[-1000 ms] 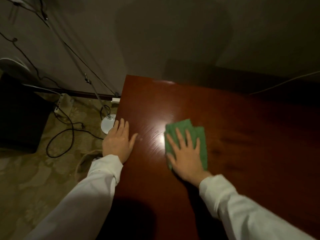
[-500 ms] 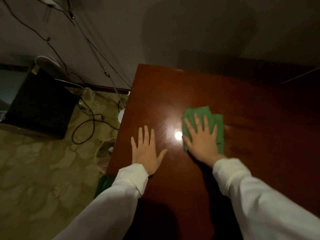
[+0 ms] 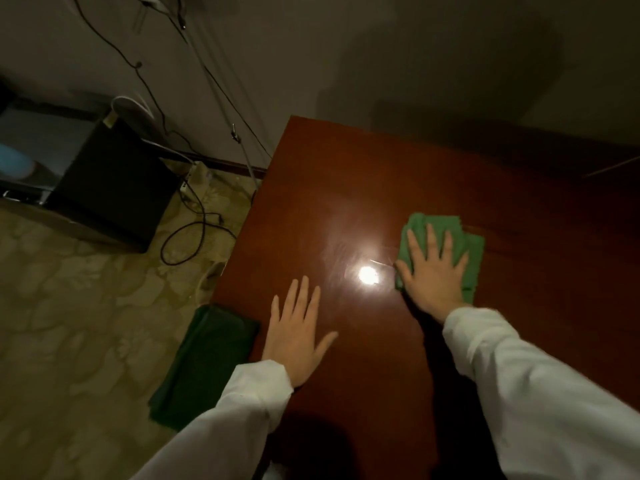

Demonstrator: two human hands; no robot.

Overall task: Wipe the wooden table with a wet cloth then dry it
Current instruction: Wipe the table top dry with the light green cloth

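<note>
A glossy dark red wooden table fills the middle and right of the head view, with a bright light spot reflected on it. My right hand lies flat with straight fingers on a folded green cloth, pressing it onto the tabletop. My left hand rests flat on the bare wood near the table's left edge, fingers spread. Both arms wear white sleeves.
A dark green cloth hangs over the table's left edge by my left wrist. On the patterned floor to the left stand a black box and loose black cables. A thin metal stand leans near the wall.
The view has swung left and back, so both hands sit further right in the frame. My right hand has slid the green cloth rightward along the table. The dark green cloth has come into view.
</note>
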